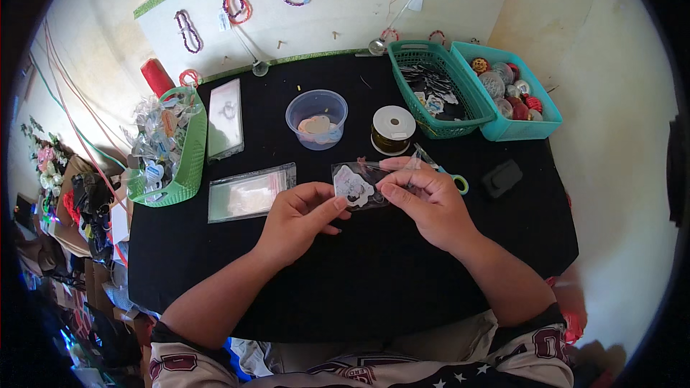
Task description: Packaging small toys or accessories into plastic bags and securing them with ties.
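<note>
Between my two hands is a small clear plastic bag (372, 171) with a white scalloped tag (352, 187) inside it. My left hand (302, 215) pinches the bag's left side between thumb and fingers. On the other side, my right hand (428, 199) grips the bag's right end, where the film is crumpled. Scissors with a pale blue and green handle (460, 183) lie partly hidden behind my right hand. Left of the bag is a pack of clear plastic sleeves (250, 194). A spool of dark ribbon (394, 128) stands just beyond my right hand.
A green basket (188, 167) of bagged tags stands at left, near another sleeve pack (225, 118). A clear tub (317, 99) holds pale cutouts. At back right are a teal basket (458, 124) of dark pieces and a turquoise bin (525, 132) of ornaments. A dark object (502, 178) lies at right.
</note>
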Tool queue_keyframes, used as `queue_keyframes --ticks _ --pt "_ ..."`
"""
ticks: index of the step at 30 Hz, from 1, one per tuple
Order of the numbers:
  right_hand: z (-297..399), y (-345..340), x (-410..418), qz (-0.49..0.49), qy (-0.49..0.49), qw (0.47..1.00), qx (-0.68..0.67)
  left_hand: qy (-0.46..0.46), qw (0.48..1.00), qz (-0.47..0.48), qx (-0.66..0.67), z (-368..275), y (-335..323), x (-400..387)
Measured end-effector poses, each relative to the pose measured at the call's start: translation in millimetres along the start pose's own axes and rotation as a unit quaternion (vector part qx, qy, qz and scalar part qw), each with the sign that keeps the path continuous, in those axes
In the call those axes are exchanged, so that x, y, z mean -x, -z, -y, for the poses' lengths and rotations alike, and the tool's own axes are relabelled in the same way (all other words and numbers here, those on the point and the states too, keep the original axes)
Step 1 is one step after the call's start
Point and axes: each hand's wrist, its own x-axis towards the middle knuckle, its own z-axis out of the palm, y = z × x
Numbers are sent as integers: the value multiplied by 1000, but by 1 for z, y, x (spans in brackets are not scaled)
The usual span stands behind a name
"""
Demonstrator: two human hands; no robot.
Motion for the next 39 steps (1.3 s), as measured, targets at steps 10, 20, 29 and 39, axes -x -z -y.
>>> queue_keyframes --ticks 10,20,29,39 --pt "1 -2 2 8 25 999 33 -17 999 -33 28 -2 -2 1" --pt "11 -5 4 3 64 995 73 -12 999 -45 12 -3 -1 1" --pt "10 -5 -1 -208 32 965 -158 -2 992 -106 72 -3 -1 -2" --pt "1 -6 2 -102 18 988 -117 18 999 -2 45 -6 -8 1"
